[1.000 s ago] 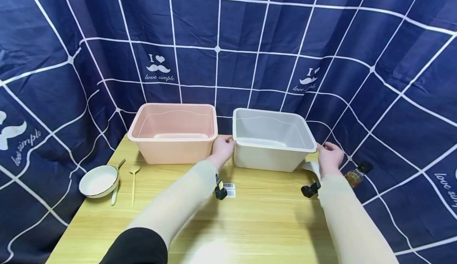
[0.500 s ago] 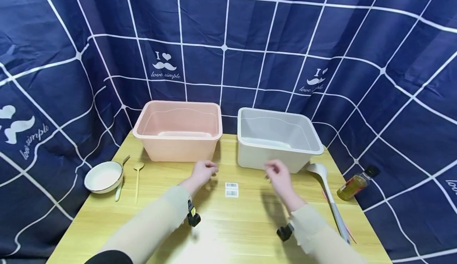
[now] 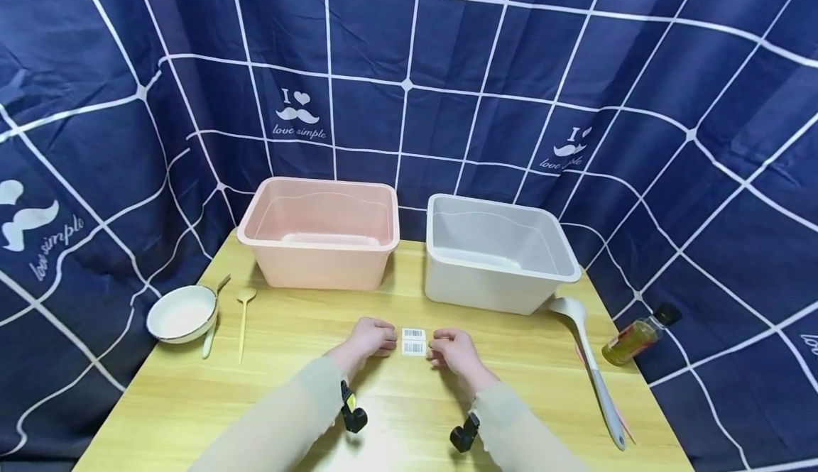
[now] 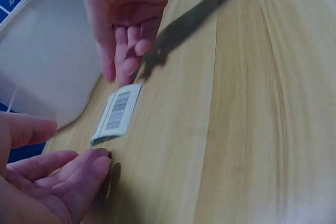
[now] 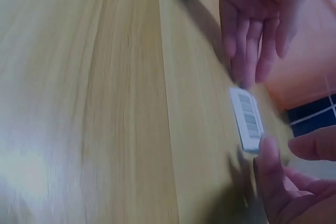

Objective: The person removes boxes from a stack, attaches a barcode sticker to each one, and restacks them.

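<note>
You had both hands down on the wooden surface (image 3: pixel 524 365), either side of the barcode label (image 3: pixel 414 341), which lay flat there in front of the two bins. Your left hand (image 3: pixel 371 338) sat just to the label's left and your right hand (image 3: pixel 452 350) just to its right, fingertips turned inward toward it. In the wrist views the fingers of each hand were loosely extended and reached the label's short ends; whether they actually touched it could not be told. Neither grip held anything.

Half a second earlier your hands had been higher and wider apart, near the front of the pink bin (image 3: pixel 319 234) and the grey bin (image 3: pixel 498 255); a second earlier they had been at the grey bin's rim. The label had not shifted.

The white ladle (image 3: pixel 584 348) lay right of the grey bin, the bottle (image 3: pixel 639 333) beyond it.
</note>
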A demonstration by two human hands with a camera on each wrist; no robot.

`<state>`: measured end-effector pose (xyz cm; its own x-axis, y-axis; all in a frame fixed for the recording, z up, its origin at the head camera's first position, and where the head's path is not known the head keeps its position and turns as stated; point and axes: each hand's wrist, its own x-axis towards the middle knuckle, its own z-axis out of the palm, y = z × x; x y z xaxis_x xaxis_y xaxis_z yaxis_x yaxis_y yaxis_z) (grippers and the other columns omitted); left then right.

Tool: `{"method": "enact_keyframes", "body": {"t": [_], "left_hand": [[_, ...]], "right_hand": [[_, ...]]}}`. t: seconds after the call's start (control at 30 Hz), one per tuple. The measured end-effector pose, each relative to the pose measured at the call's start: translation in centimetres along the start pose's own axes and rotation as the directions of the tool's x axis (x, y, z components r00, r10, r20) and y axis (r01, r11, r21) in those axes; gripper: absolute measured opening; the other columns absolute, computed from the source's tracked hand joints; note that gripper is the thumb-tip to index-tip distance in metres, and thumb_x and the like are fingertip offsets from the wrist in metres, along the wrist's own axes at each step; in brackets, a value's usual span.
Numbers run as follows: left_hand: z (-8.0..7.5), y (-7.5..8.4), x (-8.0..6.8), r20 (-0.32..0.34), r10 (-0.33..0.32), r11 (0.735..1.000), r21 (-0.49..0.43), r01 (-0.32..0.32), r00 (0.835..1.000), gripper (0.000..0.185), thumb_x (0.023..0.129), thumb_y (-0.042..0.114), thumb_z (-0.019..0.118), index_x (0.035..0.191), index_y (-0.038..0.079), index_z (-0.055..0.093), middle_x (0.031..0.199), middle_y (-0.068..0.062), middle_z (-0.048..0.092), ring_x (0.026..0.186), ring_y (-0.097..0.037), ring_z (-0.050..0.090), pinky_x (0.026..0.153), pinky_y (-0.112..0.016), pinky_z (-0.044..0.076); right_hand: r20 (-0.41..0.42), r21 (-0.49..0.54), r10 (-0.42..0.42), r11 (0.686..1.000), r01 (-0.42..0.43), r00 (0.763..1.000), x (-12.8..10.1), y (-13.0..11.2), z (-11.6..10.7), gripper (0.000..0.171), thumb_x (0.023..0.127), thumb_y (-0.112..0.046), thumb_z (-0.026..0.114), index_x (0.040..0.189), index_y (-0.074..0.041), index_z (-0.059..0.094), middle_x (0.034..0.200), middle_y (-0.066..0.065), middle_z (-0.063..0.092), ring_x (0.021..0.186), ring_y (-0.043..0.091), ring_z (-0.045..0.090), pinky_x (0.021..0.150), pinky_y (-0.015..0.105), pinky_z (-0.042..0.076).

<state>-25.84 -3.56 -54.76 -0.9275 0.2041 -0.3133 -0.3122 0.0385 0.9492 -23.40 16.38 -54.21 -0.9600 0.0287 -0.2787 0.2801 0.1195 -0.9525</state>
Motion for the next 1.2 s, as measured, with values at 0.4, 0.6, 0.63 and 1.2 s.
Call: {"method": "enact_keyframes", "body": {"t": [0.4,0.6,0.63,1.2], "left_hand": [[1.8,-0.1,0.0,-0.071,-0.027,0.997,-0.076,0.021,0.997,0.032,0.083,-0.007,0.064,0.113,-0.018,0.059,0.089,-0.019,0.069,0.072,-0.019,0.067,0.066,-0.033,0.058],[1.7,0.0,0.2,-0.078,0.004,0.996,-0.093,-0.011,0.997,0.028,0.085,-0.006,0.065,0.111,-0.015,0.062,0.089,-0.016,0.069,0.07,-0.017,0.066,0.073,-0.034,0.057],[1.6,0.1,0.2,-0.077,0.009,0.995,-0.1,-0.016,0.997,0.026,0.085,-0.006,0.066,0.11,-0.014,0.063,0.089,-0.016,0.069,0.069,-0.016,0.066,0.073,-0.033,0.057],[1.1,0.8,-0.8,-0.043,0.099,0.992,-0.074,-0.102,0.994,0.017,0.085,-0.005,0.069,0.101,-0.011,0.068,0.089,-0.011,0.068,0.074,-0.021,0.067,0.077,-0.038,0.057]], "right_hand": [[-0.128,0.021,0.064,0.998,-0.062,0.99,0.7,-0.2,1.8,0.016,0.085,0.013,0.061,0.1,0.013,0.058,0.081,0.017,0.061,0.05,0.008,0.052,0.044,0.017,0.045],[-0.129,0.052,0.005,0.999,0.002,0.992,0.5,-1.3,1.6,0.018,0.083,0.013,0.062,0.101,0.011,0.06,0.08,0.016,0.065,0.051,0.007,0.051,0.046,0.017,0.042],[-0.124,0.058,-0.005,0.998,0.012,0.992,0.5,-1.5,1.6,0.019,0.083,0.013,0.063,0.102,0.012,0.06,0.08,0.016,0.065,0.051,0.007,0.051,0.046,0.017,0.043],[0.043,-0.687,-0.56,0.585,0.432,0.827,-0.9,-2.4,2.9,0.02,0.082,-0.009,0.078,0.101,-0.009,0.072,0.1,-0.002,0.056,0.099,0.02,0.049,0.084,0.039,0.045]]}}
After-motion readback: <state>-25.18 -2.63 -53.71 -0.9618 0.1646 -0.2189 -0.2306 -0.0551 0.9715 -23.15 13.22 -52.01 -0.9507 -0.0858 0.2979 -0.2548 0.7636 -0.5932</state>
